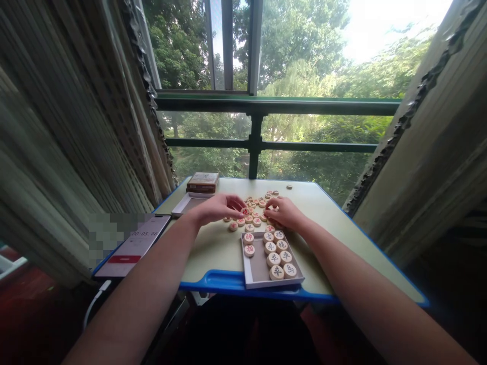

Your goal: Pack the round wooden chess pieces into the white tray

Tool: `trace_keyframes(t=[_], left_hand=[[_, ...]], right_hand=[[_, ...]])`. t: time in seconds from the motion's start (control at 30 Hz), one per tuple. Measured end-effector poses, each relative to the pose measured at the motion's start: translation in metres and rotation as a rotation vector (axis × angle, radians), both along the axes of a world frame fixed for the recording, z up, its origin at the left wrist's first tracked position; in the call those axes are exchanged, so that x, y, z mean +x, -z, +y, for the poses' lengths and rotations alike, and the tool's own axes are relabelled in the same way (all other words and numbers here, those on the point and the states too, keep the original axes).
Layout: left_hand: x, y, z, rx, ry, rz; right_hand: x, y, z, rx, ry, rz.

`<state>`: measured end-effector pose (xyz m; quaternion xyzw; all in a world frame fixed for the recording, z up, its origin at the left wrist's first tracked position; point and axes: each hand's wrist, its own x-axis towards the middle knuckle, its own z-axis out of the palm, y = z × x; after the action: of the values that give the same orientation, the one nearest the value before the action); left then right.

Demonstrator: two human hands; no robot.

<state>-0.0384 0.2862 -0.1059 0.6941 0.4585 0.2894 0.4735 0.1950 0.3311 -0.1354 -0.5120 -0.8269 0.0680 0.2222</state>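
Observation:
Several round wooden chess pieces (pixel 254 213) with red and black characters lie scattered on a pale desk (pixel 213 248). My left hand (pixel 219 207) rests palm down at the left side of the pile, its fingers curled over pieces. My right hand (pixel 283 211) lies on the pile's right side, fingers bent onto the pieces. Just in front of my hands, an open grey box tray (pixel 257 271) at the near edge holds several pieces in two columns.
A brown box (pixel 203 181) and a flat tray or lid (pixel 187 204) sit at the desk's back left. A phone (pixel 133 245) showing a timer lies at the left edge, with a cable below. Curtains flank a window with a green railing (pixel 274 105).

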Motion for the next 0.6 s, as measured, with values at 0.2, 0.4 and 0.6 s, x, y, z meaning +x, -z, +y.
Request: trace_keyframes(t=[0.2, 0.4, 0.6], left_hand=[[-0.001, 0.005, 0.003, -0.017, 0.029, 0.016], [-0.002, 0.004, 0.002, -0.066, 0.063, 0.034], [-0.004, 0.005, 0.002, -0.102, 0.157, -0.016]], right_hand=[[-0.001, -0.002, -0.007, -0.214, 0.023, 0.202], [0.001, -0.009, -0.012, -0.278, -0.022, 0.556], [0.001, -0.012, -0.015, -0.465, -0.055, 0.774]])
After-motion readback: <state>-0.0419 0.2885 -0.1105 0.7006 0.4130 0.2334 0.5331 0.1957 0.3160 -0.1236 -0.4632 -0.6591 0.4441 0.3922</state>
